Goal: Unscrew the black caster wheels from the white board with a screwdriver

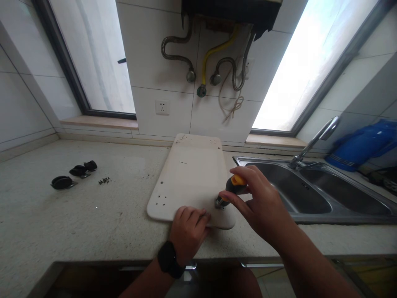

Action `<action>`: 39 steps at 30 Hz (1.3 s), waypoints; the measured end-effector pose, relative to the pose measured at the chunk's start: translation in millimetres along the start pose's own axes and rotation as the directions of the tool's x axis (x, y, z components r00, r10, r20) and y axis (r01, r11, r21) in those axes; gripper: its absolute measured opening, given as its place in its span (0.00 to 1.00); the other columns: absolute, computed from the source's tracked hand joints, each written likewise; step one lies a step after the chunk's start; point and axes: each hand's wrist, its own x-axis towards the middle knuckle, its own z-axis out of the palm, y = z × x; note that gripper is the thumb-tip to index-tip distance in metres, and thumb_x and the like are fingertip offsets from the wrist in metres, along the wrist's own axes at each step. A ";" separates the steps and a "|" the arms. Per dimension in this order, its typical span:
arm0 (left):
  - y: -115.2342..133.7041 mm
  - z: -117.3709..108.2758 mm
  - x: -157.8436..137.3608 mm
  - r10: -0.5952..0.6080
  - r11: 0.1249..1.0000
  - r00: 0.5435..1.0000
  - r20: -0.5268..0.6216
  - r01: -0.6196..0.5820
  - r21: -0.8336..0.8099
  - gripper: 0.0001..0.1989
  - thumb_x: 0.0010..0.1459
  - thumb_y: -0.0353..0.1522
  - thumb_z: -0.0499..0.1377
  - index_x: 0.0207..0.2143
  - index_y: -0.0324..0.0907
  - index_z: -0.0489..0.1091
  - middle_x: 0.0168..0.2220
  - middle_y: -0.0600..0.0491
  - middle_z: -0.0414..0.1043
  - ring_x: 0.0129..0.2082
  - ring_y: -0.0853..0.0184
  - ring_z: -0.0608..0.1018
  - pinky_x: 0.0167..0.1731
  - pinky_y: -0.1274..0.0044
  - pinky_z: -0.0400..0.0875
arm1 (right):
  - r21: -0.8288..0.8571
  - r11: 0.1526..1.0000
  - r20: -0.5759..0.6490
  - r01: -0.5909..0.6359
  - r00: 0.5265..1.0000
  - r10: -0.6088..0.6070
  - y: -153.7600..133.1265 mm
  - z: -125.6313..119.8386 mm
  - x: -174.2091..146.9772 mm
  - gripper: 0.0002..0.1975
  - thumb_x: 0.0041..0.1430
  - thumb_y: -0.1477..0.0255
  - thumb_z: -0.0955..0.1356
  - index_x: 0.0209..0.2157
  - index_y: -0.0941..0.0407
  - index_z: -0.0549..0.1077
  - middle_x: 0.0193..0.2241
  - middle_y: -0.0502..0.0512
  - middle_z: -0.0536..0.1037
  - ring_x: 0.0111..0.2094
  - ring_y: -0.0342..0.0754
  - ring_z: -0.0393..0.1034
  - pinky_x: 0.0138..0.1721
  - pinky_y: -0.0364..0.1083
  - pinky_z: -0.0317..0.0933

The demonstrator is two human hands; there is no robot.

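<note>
A white board (195, 169) with rounded corners and several small holes lies flat on the counter. My right hand (260, 198) is closed around the handle of a black-and-yellow screwdriver (236, 183). Its tip points down at a small metal piece (219, 203) near the board's near right corner; the exact contact is hidden. My left hand (190, 229), with a black watch on the wrist, grips the board's near edge with curled fingers. A small dark spot shows by its fingertips, too unclear to name.
Three black caster wheels (62, 182) and a small pile of screws (104, 181) lie on the speckled counter (102, 227) at left. At right is a steel double sink (297, 218) with a faucet (313, 142). A blue item (362, 142) stands behind it. Pipes (214, 51) hang on the wall.
</note>
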 end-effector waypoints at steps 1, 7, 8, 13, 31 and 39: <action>-0.2 0.1 0.0 0.001 1.000 1.000 -0.012 -0.001 -0.002 0.15 0.59 0.30 0.70 0.48 0.43 0.76 0.45 0.49 0.81 0.42 0.57 0.77 0.42 0.62 0.69 | 0.009 1.000 -0.006 0.012 1.000 -0.012 -0.9 -1.7 0.8 0.17 0.66 0.66 0.72 0.53 0.50 0.68 0.42 0.56 0.72 0.35 0.48 0.73 0.33 0.48 0.77; -0.3 -0.7 -1.1 0.004 1.000 1.000 -0.014 -0.004 0.000 0.15 0.59 0.31 0.71 0.48 0.43 0.76 0.45 0.49 0.81 0.42 0.58 0.77 0.43 0.63 0.70 | 0.054 0.997 -0.027 -0.053 0.998 0.055 1.7 -3.9 10.0 0.18 0.64 0.65 0.74 0.54 0.52 0.73 0.41 0.57 0.76 0.33 0.47 0.77 0.33 0.48 0.80; -0.3 -1.1 -1.3 0.004 1.000 1.000 -0.016 -0.004 -0.001 0.15 0.58 0.31 0.72 0.47 0.43 0.76 0.45 0.50 0.81 0.42 0.58 0.77 0.43 0.62 0.70 | 0.053 0.997 -0.021 -0.063 0.998 0.064 3.0 -3.7 11.6 0.19 0.63 0.65 0.75 0.53 0.52 0.73 0.42 0.58 0.77 0.32 0.48 0.78 0.33 0.49 0.80; -0.7 -2.4 -2.0 -0.001 1.000 1.000 -0.011 0.001 0.003 0.16 0.58 0.32 0.72 0.48 0.44 0.76 0.46 0.49 0.81 0.44 0.58 0.78 0.45 0.62 0.69 | 0.050 0.996 -0.010 -0.069 0.998 0.070 6.8 -5.1 15.8 0.20 0.61 0.66 0.76 0.53 0.53 0.76 0.44 0.59 0.80 0.32 0.49 0.80 0.36 0.52 0.81; -1.3 -1.0 -4.6 0.001 1.000 1.000 -0.017 -0.001 0.005 0.15 0.59 0.32 0.71 0.48 0.44 0.76 0.47 0.50 0.81 0.43 0.58 0.77 0.43 0.62 0.69 | 0.059 0.992 0.051 -0.110 0.993 0.107 -2.4 -16.5 17.0 0.16 0.61 0.62 0.76 0.47 0.53 0.75 0.40 0.55 0.77 0.27 0.45 0.76 0.30 0.48 0.78; -0.9 -2.9 -3.5 0.000 1.000 1.000 -0.021 0.000 0.000 0.15 0.59 0.31 0.71 0.48 0.44 0.77 0.47 0.50 0.82 0.43 0.57 0.77 0.44 0.62 0.69 | 0.193 0.953 0.274 -0.234 0.945 0.176 0.0 -31.4 22.0 0.23 0.63 0.71 0.72 0.59 0.47 0.72 0.50 0.56 0.81 0.44 0.52 0.81 0.48 0.54 0.77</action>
